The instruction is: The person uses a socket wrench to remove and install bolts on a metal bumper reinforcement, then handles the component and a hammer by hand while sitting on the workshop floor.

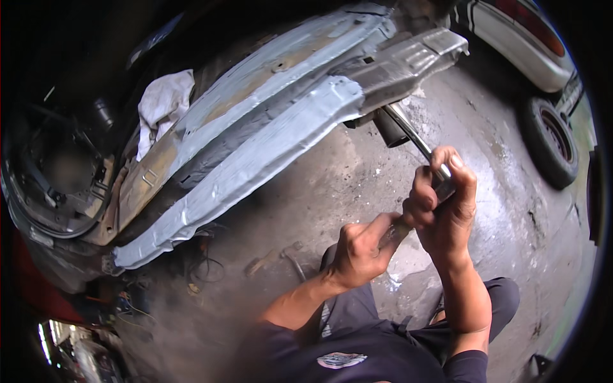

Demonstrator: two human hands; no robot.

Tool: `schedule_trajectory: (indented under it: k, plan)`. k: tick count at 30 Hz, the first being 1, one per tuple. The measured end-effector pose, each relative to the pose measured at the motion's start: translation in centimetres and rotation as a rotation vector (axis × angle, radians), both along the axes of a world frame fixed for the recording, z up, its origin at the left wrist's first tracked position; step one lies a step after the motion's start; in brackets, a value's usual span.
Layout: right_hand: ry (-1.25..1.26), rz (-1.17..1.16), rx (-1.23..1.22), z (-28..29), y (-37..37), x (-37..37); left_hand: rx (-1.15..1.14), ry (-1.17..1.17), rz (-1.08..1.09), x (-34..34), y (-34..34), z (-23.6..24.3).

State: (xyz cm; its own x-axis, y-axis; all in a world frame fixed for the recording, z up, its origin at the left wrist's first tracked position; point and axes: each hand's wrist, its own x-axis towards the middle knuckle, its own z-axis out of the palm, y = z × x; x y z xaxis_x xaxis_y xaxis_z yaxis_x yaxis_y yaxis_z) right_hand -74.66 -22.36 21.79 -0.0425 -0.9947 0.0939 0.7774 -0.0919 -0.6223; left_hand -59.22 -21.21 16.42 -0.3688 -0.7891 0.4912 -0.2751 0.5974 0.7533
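Note:
My right hand (447,204) is closed around a long steel tool (418,137), which looks like a wrench or bar. It runs up beneath the bare-metal end (424,60) of a car body section, beside a dark metal cylinder (391,127). My left hand (367,249), just below and left of the right, is closed around the lower part of the same tool, its fingertips partly hidden. Pale blue-grey painted metal beams (242,159) with tan patches stretch diagonally from lower left to upper right. The tool's far tip is hidden under the metal.
A white cloth (163,108) lies at the car's front. A hammer (290,258) and cables (207,265) lie on the stained concrete floor (504,249). At upper right are a white bumper (523,57) and a tire on a rim (549,143). My bent knee (501,293) is at lower right.

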Motion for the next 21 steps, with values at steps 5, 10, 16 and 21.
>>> schedule_trajectory:
  k: [5,10,16,21]
  plan:
    - [0.050,-0.002,-0.014,-0.1,-0.2,-0.2,0.027,-0.048,-0.002,0.2,0.1,-0.6]
    - [0.095,-0.006,-0.047,-0.4,-0.4,-0.4,-0.068,0.142,0.039,-0.6,0.0,-1.5]
    - [0.108,-0.019,-0.034,-0.3,-0.5,-0.3,-0.087,0.147,0.039,-0.4,-0.2,-1.5]
    - [0.581,-0.163,-0.147,0.0,-0.5,0.2,0.026,0.280,0.003,-3.9,-1.8,-6.5]
